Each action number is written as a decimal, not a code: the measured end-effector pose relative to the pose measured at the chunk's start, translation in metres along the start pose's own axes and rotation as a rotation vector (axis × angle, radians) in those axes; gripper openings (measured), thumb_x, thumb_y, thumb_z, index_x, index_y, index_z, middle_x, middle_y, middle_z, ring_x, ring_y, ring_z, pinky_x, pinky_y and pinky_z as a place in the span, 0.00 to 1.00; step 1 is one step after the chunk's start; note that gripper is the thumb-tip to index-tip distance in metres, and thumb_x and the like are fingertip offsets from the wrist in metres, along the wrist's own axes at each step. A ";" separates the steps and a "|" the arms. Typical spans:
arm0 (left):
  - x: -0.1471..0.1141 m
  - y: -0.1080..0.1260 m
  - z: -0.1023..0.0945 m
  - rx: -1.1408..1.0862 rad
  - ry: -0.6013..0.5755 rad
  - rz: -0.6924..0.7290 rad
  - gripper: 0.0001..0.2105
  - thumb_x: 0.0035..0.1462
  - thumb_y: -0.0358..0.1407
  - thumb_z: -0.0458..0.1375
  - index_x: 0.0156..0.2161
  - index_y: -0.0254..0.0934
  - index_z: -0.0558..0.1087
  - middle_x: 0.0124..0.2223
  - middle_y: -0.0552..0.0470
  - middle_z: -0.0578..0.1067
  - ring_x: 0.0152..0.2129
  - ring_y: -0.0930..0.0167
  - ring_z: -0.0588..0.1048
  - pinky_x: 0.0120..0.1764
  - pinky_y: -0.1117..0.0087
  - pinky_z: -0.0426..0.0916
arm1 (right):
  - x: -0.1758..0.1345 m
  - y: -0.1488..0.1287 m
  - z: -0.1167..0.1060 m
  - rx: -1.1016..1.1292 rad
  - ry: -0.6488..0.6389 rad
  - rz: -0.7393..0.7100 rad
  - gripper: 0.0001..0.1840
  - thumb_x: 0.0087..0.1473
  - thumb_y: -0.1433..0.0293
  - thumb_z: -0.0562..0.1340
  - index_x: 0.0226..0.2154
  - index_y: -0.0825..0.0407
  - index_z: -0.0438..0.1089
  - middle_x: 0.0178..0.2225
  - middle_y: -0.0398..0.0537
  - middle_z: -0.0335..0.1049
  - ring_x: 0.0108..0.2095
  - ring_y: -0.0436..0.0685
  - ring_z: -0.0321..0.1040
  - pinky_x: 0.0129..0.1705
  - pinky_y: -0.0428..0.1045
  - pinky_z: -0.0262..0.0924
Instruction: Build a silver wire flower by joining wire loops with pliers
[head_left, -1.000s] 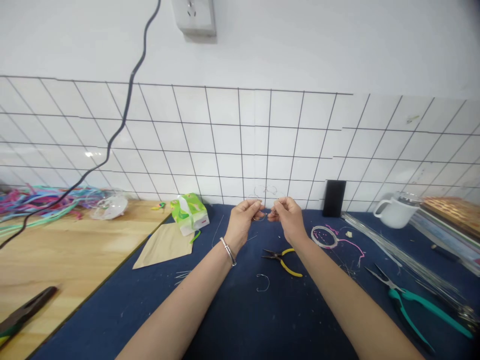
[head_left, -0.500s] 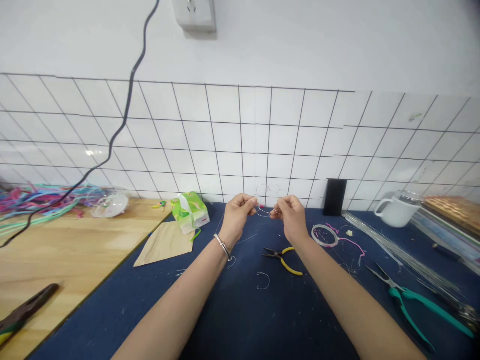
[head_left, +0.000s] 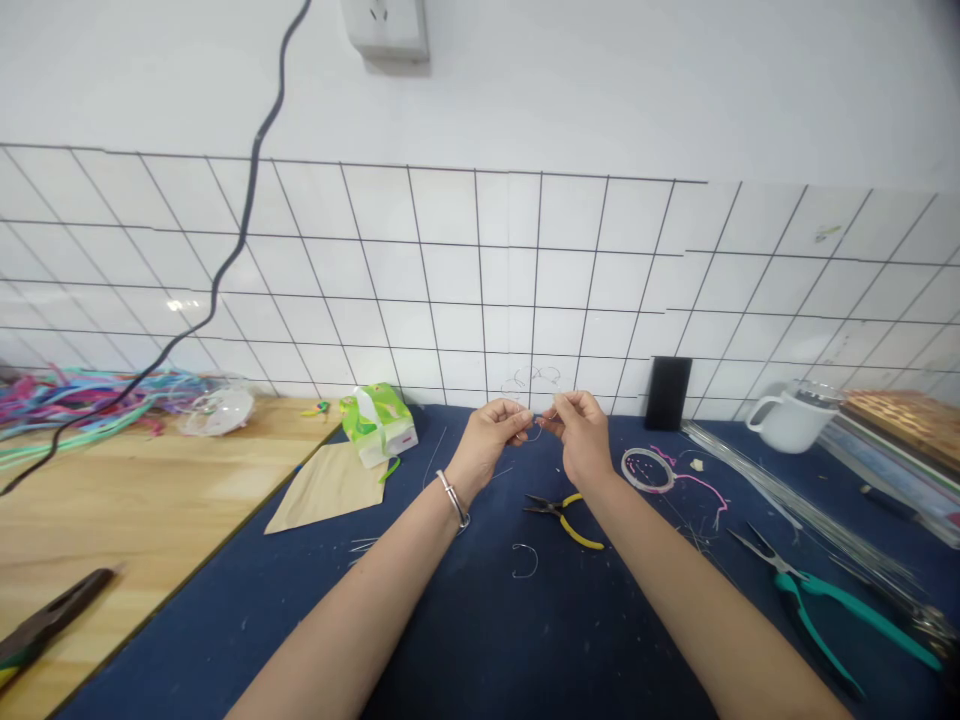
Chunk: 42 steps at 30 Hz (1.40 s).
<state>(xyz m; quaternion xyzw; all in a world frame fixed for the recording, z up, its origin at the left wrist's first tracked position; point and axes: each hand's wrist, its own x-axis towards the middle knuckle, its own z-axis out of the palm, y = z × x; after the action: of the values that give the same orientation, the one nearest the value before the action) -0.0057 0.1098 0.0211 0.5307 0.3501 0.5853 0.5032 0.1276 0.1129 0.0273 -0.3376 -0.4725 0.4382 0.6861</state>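
Thin looped wire (head_left: pixel 535 433) hangs between my two hands above the blue mat, its fine curls rising against the white wall. My left hand (head_left: pixel 491 435), with a silver bangle at the wrist, pinches the wire between thumb and fingers. On the other side my right hand (head_left: pixel 579 430) is closed on it too, fingertips close to the left ones. Below the hands lie yellow-handled pliers (head_left: pixel 564 518), jaws pointing left. A curved piece of wire (head_left: pixel 526 562) rests on the mat nearer to me. Exactly how the wire ends sit in my fingers is too fine to see.
Teal-handled long-nose pliers (head_left: pixel 832 600) and a bundle of straight wires (head_left: pixel 795 500) lie on the right, near a white mug (head_left: pixel 791 418). A bead dish (head_left: pixel 646 470) sits closer in. Leftward are a tissue pack (head_left: pixel 379 425), wooden board (head_left: pixel 202 500) and dark pliers (head_left: pixel 56 620).
My left hand has moved slightly to the right and down, bringing its fingertips nearer to my right hand. The wire loops between them have shifted shape.
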 end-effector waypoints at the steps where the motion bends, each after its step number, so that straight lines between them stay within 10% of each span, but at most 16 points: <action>1: 0.000 -0.001 0.000 0.000 0.005 0.005 0.11 0.45 0.40 0.62 0.29 0.33 0.70 0.26 0.53 0.72 0.19 0.78 0.68 0.25 0.75 0.61 | 0.001 0.002 -0.001 -0.016 0.009 -0.002 0.12 0.46 0.60 0.60 0.28 0.51 0.62 0.23 0.39 0.61 0.26 0.48 0.62 0.31 0.46 0.62; 18: 0.003 -0.006 -0.008 -0.114 0.052 0.017 0.12 0.49 0.42 0.59 0.26 0.33 0.67 0.24 0.54 0.71 0.18 0.77 0.67 0.25 0.75 0.61 | -0.011 0.018 0.007 -0.091 -0.083 0.038 0.14 0.49 0.58 0.59 0.28 0.52 0.63 0.23 0.41 0.64 0.20 0.47 0.60 0.24 0.44 0.59; 42: 0.009 0.023 -0.027 0.651 -0.052 0.187 0.09 0.50 0.40 0.56 0.31 0.37 0.73 0.23 0.55 0.72 0.19 0.74 0.69 0.24 0.74 0.61 | 0.010 -0.019 -0.015 -0.697 -0.427 -0.091 0.14 0.49 0.58 0.57 0.33 0.50 0.68 0.27 0.43 0.69 0.26 0.50 0.64 0.29 0.45 0.57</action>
<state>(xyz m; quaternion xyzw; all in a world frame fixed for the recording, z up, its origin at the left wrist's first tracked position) -0.0365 0.1161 0.0397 0.7079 0.4556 0.4729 0.2603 0.1490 0.1141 0.0429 -0.4298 -0.7389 0.2814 0.4361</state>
